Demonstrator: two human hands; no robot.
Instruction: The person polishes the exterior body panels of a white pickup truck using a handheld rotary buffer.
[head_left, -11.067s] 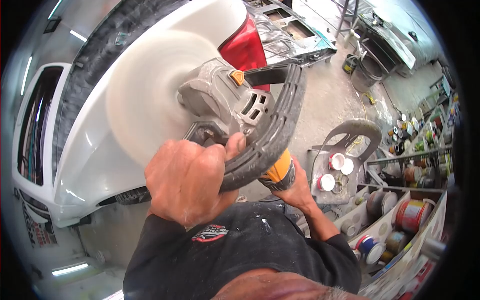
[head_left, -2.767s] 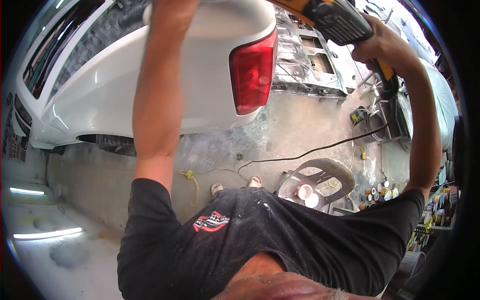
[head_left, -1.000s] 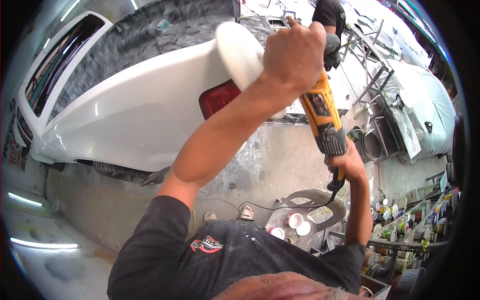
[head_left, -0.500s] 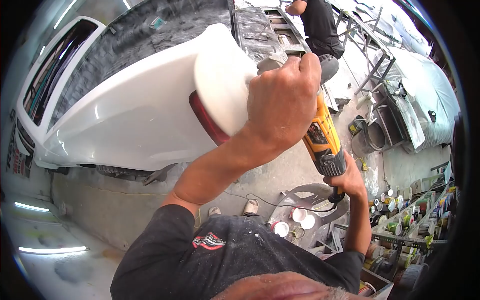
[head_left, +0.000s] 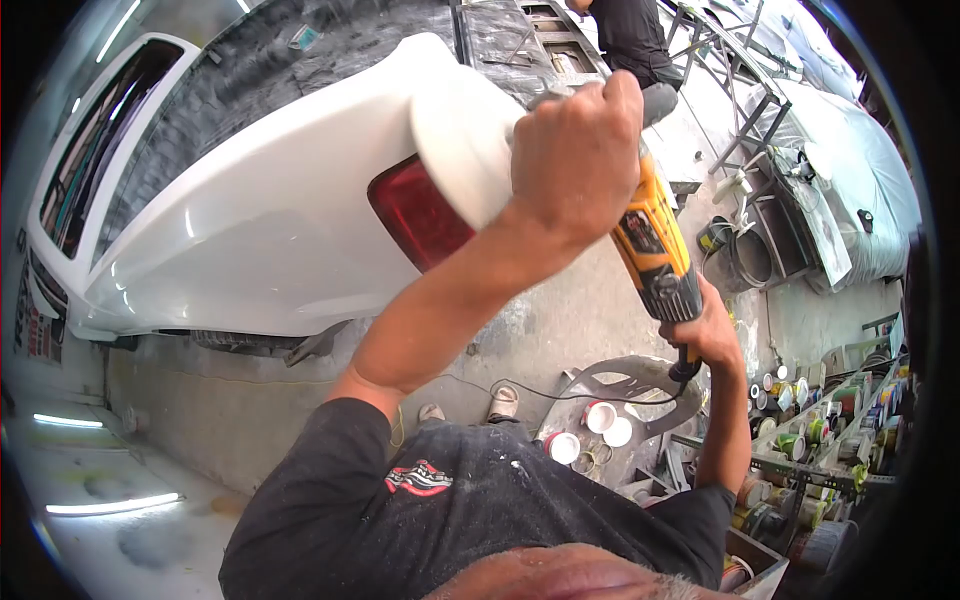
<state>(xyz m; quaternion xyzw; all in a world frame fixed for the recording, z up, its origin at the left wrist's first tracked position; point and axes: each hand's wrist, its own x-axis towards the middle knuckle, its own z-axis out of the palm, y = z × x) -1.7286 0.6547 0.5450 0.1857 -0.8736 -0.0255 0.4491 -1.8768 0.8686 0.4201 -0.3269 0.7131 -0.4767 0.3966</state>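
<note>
A yellow and black power polisher is held in both my hands. At the front of the tool, my left hand is closed over the handle, with a dark rounded end showing past the fist. Lower down, my right hand wraps round the rear grip, where the black cord comes out. A large white round pad beside my left hand lies against the rear corner of a white pickup truck. It partly overlaps the red tail light. My left hand hides where pad and tool join.
The cord droops near my feet, past a round stand with several white tubs. Shelves of paint cans stand at right. Behind are a covered car, metal trestles and another person.
Both hands and the polisher have moved up and slightly right in view. The pad has shifted with them, and more of the red tail light shows.
</note>
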